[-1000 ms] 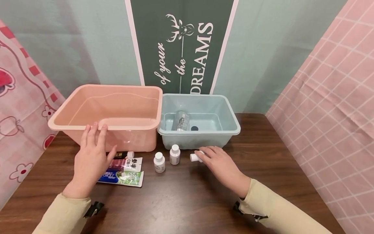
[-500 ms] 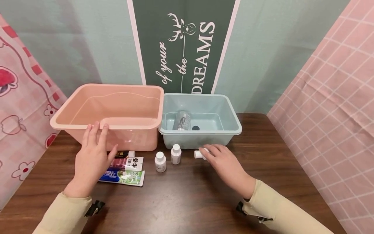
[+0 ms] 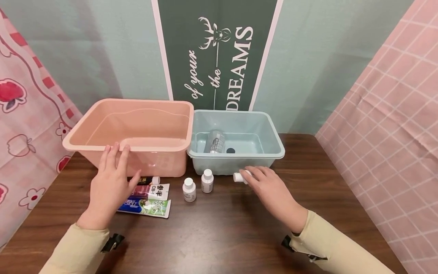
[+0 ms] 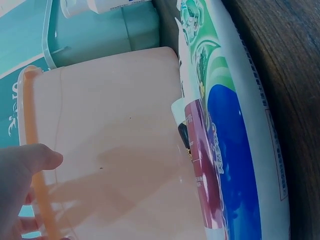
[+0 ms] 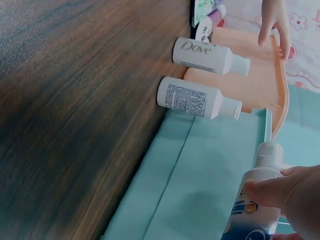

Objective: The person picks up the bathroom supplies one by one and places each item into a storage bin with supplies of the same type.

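wood-grain table (image 3: pixel 222 236) | green backdrop (image 3: pixel 318 64), dark lettered panel (image 3: pixel 219 55) | right: pink grid cloth (image 3: pixel 386 125) | left: fruit-print cloth (image 3: pixel 29 129)

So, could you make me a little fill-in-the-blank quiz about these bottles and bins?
1. The person's ____ grip holds one white bottle.
2. On the table, exactly ____ other white bottles stand upright.
3. Of those, the one nearer the tubes bears the brand name ____.
4. In the head view, the pink bin is to the ____ of the blue bin.

Missing words: right; two; Dove; left.
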Demonstrator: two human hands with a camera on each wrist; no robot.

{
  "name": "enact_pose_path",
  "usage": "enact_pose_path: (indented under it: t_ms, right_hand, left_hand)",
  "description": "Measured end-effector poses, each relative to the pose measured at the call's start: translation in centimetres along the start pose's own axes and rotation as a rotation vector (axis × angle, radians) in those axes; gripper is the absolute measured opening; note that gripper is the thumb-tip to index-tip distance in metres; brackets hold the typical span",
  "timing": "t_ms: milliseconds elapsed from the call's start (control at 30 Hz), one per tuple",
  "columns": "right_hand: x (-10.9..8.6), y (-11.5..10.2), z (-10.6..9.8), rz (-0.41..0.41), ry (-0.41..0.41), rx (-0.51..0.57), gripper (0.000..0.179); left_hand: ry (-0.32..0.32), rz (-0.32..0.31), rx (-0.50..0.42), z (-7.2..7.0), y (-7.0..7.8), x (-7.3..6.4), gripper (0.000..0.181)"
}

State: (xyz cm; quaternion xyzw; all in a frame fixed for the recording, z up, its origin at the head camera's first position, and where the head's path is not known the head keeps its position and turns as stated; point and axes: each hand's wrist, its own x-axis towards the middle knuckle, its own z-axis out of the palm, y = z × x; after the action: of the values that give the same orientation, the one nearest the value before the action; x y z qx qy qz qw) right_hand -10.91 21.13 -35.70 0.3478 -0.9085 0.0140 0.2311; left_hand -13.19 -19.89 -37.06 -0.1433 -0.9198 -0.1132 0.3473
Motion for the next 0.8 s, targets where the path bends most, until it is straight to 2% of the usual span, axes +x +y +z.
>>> enact_pose_path:
  t_ms: [400, 800]
  right_hand:
    - [0.6, 0.7, -0.9, -0.003, -0.006, -0.02, 0.048]
    - [0.9, 1.0, -1.6, -0.004, 0.05, -0.017, 0.048]
  left_hand:
    - [-0.013, 0.0, -0.013, 0.0, 0.0, 0.1, 0.076]
    - [-0.015, -0.003, -0.013, -0.1, -0.1, 0.0, 0.077]
